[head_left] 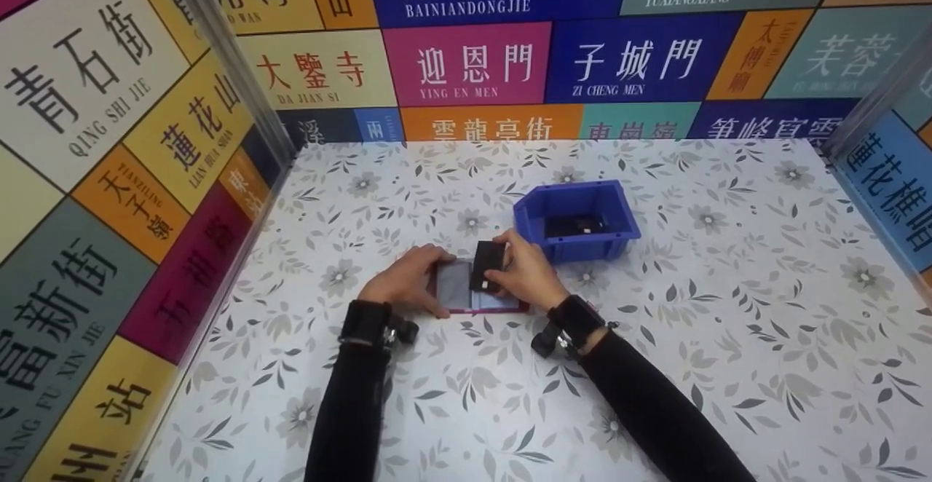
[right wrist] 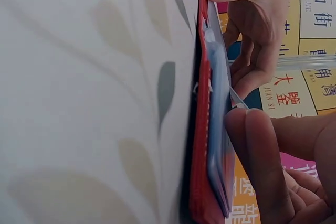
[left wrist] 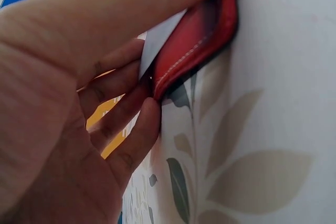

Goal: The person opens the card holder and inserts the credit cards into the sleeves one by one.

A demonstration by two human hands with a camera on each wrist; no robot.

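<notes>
A red card holder [head_left: 455,287] with clear plastic sleeves lies spread open on the table. My left hand [head_left: 404,278] grips its left side, thumb at the near edge and fingers at the far edge. In the left wrist view, the stitched red corner [left wrist: 181,59] shows beside the fingers. Above the right half of the holder, my right hand [head_left: 530,272] pinches a black card [head_left: 486,265] with a small white mark at its lower end. The right wrist view shows the sleeves [right wrist: 216,124] edge-on, rising slightly off the red cover [right wrist: 198,182].
Just behind the right hand stands a blue plastic bin [head_left: 593,250] with black cards [head_left: 571,226] inside. The table [head_left: 728,307] has a leaf-and-flower print. Panels [head_left: 466,63] with street names wall in the back and both sides.
</notes>
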